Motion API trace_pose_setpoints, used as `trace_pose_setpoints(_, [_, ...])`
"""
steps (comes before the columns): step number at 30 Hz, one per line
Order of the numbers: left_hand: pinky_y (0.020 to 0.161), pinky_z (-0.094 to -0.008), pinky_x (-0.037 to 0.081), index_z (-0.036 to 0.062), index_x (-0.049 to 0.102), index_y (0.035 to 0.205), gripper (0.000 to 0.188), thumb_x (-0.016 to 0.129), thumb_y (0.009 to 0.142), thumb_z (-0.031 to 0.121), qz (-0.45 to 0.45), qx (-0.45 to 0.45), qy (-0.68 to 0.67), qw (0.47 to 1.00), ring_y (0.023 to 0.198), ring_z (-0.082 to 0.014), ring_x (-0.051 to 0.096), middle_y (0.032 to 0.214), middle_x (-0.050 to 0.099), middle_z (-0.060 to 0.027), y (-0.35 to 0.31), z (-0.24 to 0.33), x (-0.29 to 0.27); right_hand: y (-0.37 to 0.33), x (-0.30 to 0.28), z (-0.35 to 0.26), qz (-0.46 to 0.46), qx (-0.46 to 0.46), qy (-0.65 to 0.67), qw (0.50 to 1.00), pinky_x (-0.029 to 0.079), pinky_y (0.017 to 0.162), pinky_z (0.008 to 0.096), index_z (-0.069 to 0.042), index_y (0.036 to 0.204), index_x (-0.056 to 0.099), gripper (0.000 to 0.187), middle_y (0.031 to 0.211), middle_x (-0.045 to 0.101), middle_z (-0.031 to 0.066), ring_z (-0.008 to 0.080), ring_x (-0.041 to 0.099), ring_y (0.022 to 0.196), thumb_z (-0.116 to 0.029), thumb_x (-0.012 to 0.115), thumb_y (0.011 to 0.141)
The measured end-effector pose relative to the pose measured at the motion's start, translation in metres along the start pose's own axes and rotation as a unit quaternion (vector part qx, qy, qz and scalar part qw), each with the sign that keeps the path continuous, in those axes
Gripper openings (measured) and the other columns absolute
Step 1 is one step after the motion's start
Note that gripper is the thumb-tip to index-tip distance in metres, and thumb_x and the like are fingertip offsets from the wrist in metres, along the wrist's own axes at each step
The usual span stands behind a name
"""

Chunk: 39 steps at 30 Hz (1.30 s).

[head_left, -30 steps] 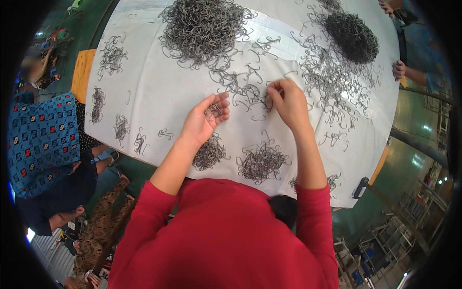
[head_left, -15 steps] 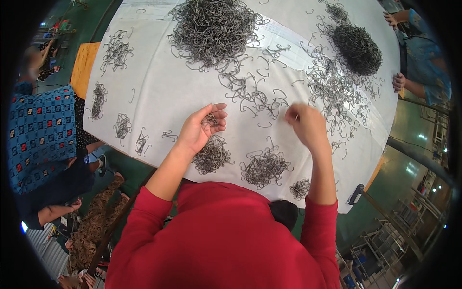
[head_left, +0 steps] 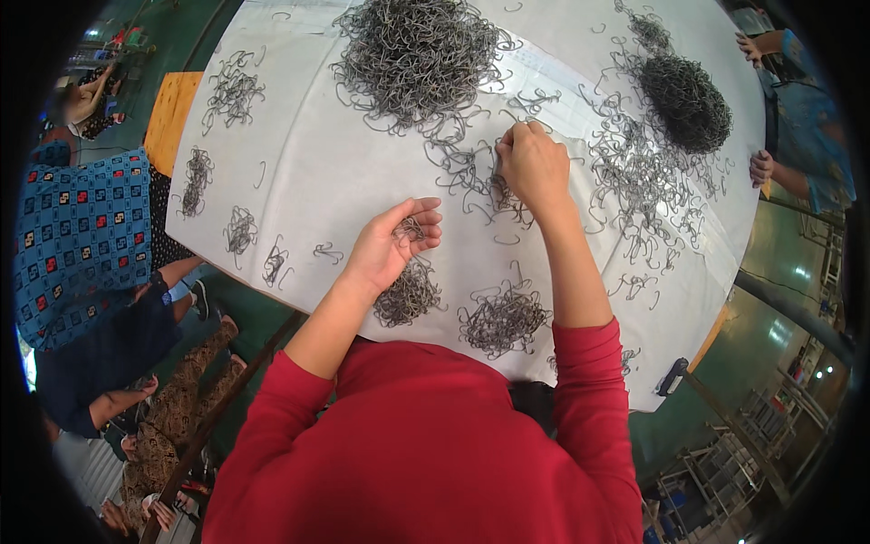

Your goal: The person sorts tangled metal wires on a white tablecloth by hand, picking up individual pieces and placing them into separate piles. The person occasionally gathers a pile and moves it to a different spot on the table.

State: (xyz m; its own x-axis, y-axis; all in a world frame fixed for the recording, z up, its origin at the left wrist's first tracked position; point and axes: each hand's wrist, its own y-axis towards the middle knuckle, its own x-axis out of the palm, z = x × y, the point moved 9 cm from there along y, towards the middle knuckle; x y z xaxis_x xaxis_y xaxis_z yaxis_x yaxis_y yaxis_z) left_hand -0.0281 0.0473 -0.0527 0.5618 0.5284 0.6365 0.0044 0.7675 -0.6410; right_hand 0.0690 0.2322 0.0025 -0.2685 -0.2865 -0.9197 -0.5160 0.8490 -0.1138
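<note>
Our left hand [head_left: 391, 243] cups a few hooks [head_left: 410, 227]; our right hand [head_left: 533, 163] pinches tangled hooks [head_left: 471, 172], which may snag and drag neighbours.

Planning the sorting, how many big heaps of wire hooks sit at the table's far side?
2: a grey heap of wire hooks at far centre, and a darker heap at far right. Smaller clusters elsewhere aren't counted.

Bright, even overhead light washes the white table [head_left: 299, 172]; shadows are faint, the green floor glares at right, and fisheye bending darkens the rim.
</note>
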Motion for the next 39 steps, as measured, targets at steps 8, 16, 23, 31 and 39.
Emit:
trace_pose_setpoints(8, [0.08, -0.03, 0.05, -0.0039, 0.052, 0.117, 0.042, 0.04, 0.096, 0.031, -0.026, -0.054, -0.061, 0.996, 0.093, -0.0199, 0.059, 0.104, 0.06, -0.0115, 0.004, -0.011, 0.041, -0.049, -0.017, -0.018, -0.233, -0.022, 0.385, 0.893, 0.044, 0.066, 0.0235, -0.001, 0.093, 0.059, 0.014, 0.082, 0.059, -0.0018, 0.0079, 0.055, 0.075, -0.013, 0.06, 0.087])
trace_pose_setpoints(16, [0.069, -0.0272, 0.05, 0.0008, 0.057, 0.102, 0.028, 0.048, 0.094, 0.026, 0.009, -0.03, -0.071, 0.997, 0.079, -0.0162, 0.058, 0.087, 0.059, -0.0054, -0.002, -0.001, 0.001, -0.095, 0.006, 0.068, -0.411, 0.159, 0.375, 0.816, 0.048, 0.06, 0.0226, -0.004, 0.091, 0.062, 0.028, 0.084, 0.068, 0.0042, 0.0118, 0.065, 0.071, -0.03, 0.056, 0.091])
trace_pose_setpoints(23, [0.068, -0.0279, 0.049, -0.0004, 0.053, 0.108, 0.03, 0.045, 0.095, 0.025, 0.031, 0.012, -0.044, 0.998, 0.076, -0.0165, 0.056, 0.081, 0.055, -0.0048, -0.008, 0.024, -0.025, -0.001, 0.033, 0.002, -0.3, 0.049, 0.488, 0.818, 0.05, 0.064, 0.0238, -0.004, 0.098, 0.063, 0.034, 0.088, 0.067, 0.0061, 0.0126, 0.064, 0.077, -0.036, 0.059, 0.088])
trace_pose_setpoints(31, [0.072, -0.0296, 0.049, -0.0022, 0.054, 0.11, 0.033, 0.042, 0.096, 0.025, 0.023, 0.044, -0.026, 0.998, 0.08, -0.0183, 0.057, 0.088, 0.058, -0.0076, -0.004, 0.022, -0.028, -0.006, -0.024, 0.063, -0.166, 0.112, 0.488, 0.85, 0.05, 0.07, 0.0258, -0.002, 0.094, 0.062, 0.026, 0.089, 0.066, 0.0085, 0.0149, 0.064, 0.08, -0.027, 0.055, 0.091])
trace_pose_setpoints(39, [0.074, -0.03, 0.049, -0.0023, 0.053, 0.111, 0.034, 0.041, 0.097, 0.025, 0.011, 0.03, 0.001, 0.999, 0.082, -0.0188, 0.057, 0.09, 0.058, -0.0082, -0.002, 0.025, -0.025, -0.013, 0.004, 0.05, -0.15, 0.101, 0.505, 0.844, 0.048, 0.066, 0.0243, 0.0, 0.092, 0.064, 0.025, 0.09, 0.067, 0.0076, 0.013, 0.064, 0.078, -0.025, 0.059, 0.088])
